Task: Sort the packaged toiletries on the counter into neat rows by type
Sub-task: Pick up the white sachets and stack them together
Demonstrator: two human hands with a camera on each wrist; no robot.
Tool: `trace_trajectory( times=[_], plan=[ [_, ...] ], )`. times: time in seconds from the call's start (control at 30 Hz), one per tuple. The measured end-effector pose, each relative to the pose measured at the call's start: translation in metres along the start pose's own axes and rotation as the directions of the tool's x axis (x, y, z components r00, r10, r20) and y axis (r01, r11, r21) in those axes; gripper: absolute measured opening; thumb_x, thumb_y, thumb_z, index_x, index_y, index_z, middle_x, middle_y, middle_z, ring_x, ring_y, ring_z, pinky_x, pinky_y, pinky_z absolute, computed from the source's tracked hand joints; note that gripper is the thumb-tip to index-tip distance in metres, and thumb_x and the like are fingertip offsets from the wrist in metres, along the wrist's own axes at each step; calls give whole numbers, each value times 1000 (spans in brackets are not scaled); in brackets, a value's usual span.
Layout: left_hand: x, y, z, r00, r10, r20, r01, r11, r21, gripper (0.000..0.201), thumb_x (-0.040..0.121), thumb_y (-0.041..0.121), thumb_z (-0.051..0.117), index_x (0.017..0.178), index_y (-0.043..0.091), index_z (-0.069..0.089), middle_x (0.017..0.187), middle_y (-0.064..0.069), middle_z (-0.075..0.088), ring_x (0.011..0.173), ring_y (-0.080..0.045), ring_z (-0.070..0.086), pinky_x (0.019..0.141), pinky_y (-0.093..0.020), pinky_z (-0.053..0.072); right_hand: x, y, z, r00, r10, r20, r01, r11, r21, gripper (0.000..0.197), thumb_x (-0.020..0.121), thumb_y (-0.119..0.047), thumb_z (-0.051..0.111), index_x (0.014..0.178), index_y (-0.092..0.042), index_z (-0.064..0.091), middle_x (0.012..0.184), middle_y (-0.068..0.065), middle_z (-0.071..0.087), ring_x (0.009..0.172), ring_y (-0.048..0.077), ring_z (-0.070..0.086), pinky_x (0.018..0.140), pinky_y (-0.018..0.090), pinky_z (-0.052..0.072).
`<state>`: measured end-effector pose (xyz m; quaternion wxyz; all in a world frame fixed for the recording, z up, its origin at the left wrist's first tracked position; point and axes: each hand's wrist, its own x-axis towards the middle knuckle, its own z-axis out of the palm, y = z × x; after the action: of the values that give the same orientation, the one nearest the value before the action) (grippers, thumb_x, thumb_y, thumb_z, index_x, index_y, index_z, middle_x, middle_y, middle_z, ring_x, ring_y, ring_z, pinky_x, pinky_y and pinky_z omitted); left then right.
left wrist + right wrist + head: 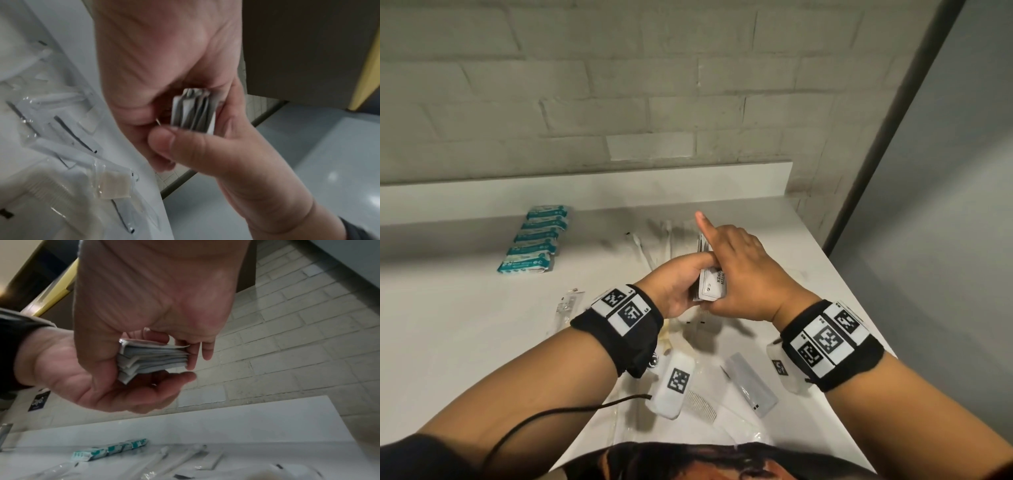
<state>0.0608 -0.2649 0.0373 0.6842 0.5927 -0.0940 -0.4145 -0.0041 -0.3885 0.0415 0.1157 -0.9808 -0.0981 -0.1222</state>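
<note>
Both my hands hold one stack of grey sachets (711, 285) above the white counter (465, 325). My left hand (678, 281) cups the stack from the left and below, thumb over its top. My right hand (739, 270) grips it from the right, with the index finger stretched up and away. The right wrist view shows the sachets (152, 358) edge-on between the two palms. The left wrist view shows their ends (193, 112) between my left palm and my right thumb. A row of teal packets (534, 240) lies at the back left.
Wrapped toothbrushes (654, 240) lie in front of the brick wall. Wrapped combs (702, 407), a grey packet (753, 383) and clear wrappers sit near the front edge under my wrists. A clear-wrapped item (566, 305) lies at the left. The counter ends at a slanting edge on the right.
</note>
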Motion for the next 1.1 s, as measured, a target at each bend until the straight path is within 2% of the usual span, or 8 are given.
trace_trajectory(
  times=[0.23, 0.4, 0.53, 0.63, 0.7, 0.83, 0.93, 1.1],
  plan=[
    [-1, -3, 2, 998, 34, -52, -34, 999, 10, 12, 92, 6, 48, 91, 6, 61, 70, -9, 64, 61, -19, 65, 52, -26, 52, 0, -2, -3, 997, -17, 72, 17, 1000, -4, 138, 56, -60, 76, 146, -32, -26, 132, 3, 35, 124, 20, 34, 114, 33, 21],
    [-6, -1, 3, 992, 100, -82, -97, 994, 41, 13, 89, 4, 50, 85, 8, 62, 67, -6, 64, 64, -19, 63, 57, -27, 50, 1, -3, -5, 997, -70, -13, 69, 997, -26, 121, 61, -52, 66, 151, -31, -11, 127, 2, 38, 120, 20, 39, 109, 33, 26],
    [-10, -1, -1, 984, 145, -106, -147, 989, -16, 11, 88, 6, 52, 86, 8, 63, 68, -8, 65, 63, -20, 64, 56, -28, 51, -2, -8, -9, 1000, -21, -17, 24, 982, 185, 124, 62, -54, 77, 151, -36, -8, 144, 1, 28, 134, 17, 27, 115, 35, 23],
    [-13, -3, -9, 960, 215, -178, -242, 959, -148, 16, 91, 11, 50, 98, 10, 64, 76, -7, 70, 68, -21, 67, 66, -32, 53, 1, -16, -15, 971, 193, 143, -240, 793, 559, 120, 69, -49, 79, 149, -41, -11, 152, -3, 20, 134, 10, 29, 109, 28, 29],
    [-15, -3, -13, 940, 259, -224, -312, 916, -251, 21, 93, 13, 47, 103, 13, 65, 81, -4, 71, 74, -20, 68, 72, -34, 54, 9, -20, -13, 907, 323, 270, -416, 583, 698, 98, 82, -44, 69, 152, -31, 1, 139, 4, 44, 123, 17, 48, 100, 34, 42],
    [-17, 0, -21, 908, 293, -299, -374, 888, -268, 21, 94, 15, 46, 101, 18, 66, 77, 1, 70, 70, -15, 67, 64, -27, 53, 29, -35, 2, 860, 247, 446, -493, 184, 850, 32, 98, -22, 52, 127, -9, 46, 102, 13, 64, 85, 27, 64, 83, 41, 53],
    [-22, 1, -37, 884, 312, -348, -393, 900, -190, 22, 95, 19, 50, 110, 15, 64, 81, -1, 68, 67, -15, 65, 56, -23, 49, 45, -44, 14, 863, 225, 453, -482, 93, 871, 13, 98, -15, 52, 109, -9, 53, 92, 15, 65, 76, 28, 65, 72, 38, 56],
    [-35, 4, -103, 869, 239, -433, -255, 967, 22, 21, 93, 35, 58, 99, 15, 62, 85, -2, 69, 69, -15, 61, 61, -26, 44, 70, -48, 38, 785, 226, 577, -597, 23, 802, 24, 93, -13, 59, 115, -5, 55, 92, 17, 65, 70, 30, 65, 55, 31, 60]
  ],
)
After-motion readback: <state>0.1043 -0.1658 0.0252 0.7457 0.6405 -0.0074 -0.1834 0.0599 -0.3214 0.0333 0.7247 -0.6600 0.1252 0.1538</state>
